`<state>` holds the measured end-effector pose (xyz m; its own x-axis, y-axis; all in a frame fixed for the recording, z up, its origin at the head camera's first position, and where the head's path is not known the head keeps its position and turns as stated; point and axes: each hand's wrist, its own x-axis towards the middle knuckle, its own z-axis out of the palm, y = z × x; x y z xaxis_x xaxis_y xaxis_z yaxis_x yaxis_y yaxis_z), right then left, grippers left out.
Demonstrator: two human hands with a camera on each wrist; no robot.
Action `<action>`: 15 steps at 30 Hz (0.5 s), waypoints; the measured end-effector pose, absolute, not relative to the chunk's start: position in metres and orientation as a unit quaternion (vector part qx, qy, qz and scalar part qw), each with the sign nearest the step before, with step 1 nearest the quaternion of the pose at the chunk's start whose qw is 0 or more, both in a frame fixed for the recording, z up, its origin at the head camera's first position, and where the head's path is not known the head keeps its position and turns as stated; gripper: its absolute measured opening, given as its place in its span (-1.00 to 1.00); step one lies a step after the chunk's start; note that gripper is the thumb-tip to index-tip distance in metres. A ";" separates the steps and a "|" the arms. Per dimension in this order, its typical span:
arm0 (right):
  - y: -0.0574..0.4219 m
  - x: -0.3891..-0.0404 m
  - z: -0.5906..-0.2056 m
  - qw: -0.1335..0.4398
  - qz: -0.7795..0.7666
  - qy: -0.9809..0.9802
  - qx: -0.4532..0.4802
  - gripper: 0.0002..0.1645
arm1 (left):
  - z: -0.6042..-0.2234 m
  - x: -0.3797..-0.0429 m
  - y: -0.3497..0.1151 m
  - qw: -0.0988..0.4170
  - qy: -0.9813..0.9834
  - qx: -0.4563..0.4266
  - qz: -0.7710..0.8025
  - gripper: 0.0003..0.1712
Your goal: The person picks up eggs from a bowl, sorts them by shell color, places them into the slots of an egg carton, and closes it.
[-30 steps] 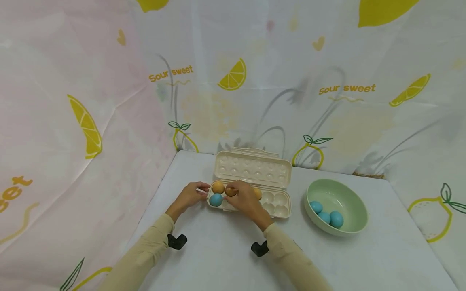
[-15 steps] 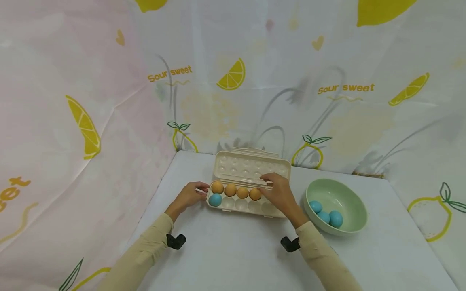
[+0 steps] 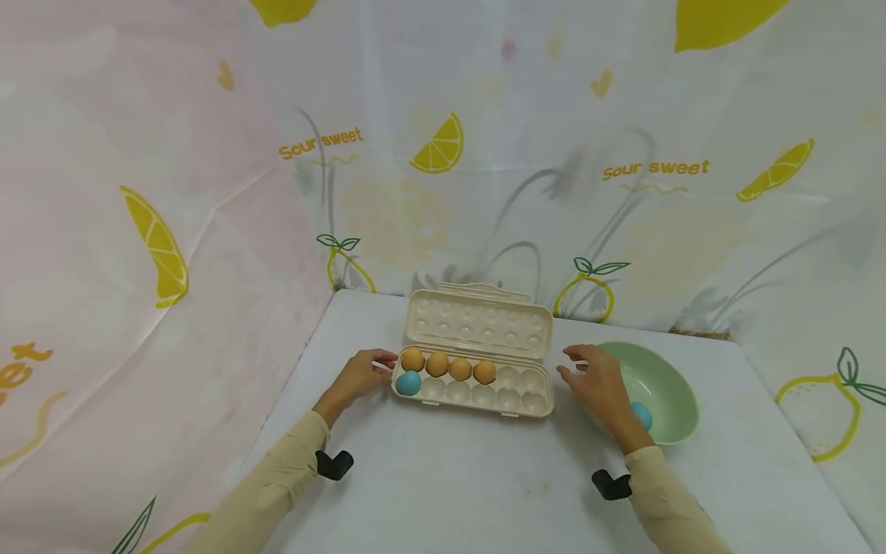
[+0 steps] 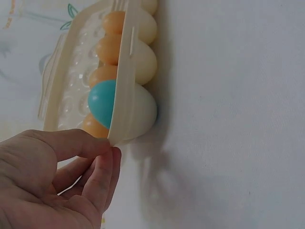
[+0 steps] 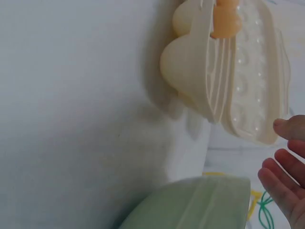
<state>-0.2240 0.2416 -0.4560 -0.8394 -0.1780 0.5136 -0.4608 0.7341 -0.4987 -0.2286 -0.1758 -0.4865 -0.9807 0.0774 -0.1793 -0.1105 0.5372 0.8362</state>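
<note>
A beige plastic egg carton [image 3: 482, 397] lies with its lid [image 3: 477, 323] folded back. Along its back row sit several orange eggs [image 3: 460, 369], from the left end to the middle. One blue egg [image 3: 409, 382] fills the front left cell. At the left end, my left hand [image 3: 356, 381] pinches the carton's rim between thumb and fingertips, seen closely in the left wrist view. My right hand [image 3: 601, 388] holds nothing, fingers apart, over the near left side of a pale green bowl [image 3: 678, 377]. A blue egg [image 3: 641, 416] shows in the bowl; the hand hides others.
A white table [image 3: 471, 477] carries everything, with the bowl standing to the right of the carton. Behind and at the sides rises a sheet [image 3: 512, 100] printed with lemons. Each wrist wears a black camera mount, such as the right mount [image 3: 612, 485].
My right hand has left the front of the carton and moved right to the bowl, uncovering the back row of orange eggs. The left hand stays at the carton's left end.
</note>
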 end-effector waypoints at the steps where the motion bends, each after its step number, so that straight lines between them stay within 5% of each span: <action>1: 0.248 -0.223 -0.457 0.220 0.317 -0.907 0.170 -0.67 | -0.487 -0.229 -0.175 0.098 0.872 -0.010 0.480 -0.55; 15: 0.294 -0.214 -0.465 0.135 0.303 -0.939 0.094 -0.63 | -0.485 -0.229 -0.176 0.102 0.872 -0.004 0.479 -0.55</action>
<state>-0.2138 0.2945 -0.4653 -0.9458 -0.0952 0.3104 -0.2586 0.7989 -0.5430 -0.2293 -0.1758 -0.4855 -0.9790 0.0920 -0.1821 -0.1043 0.5416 0.8342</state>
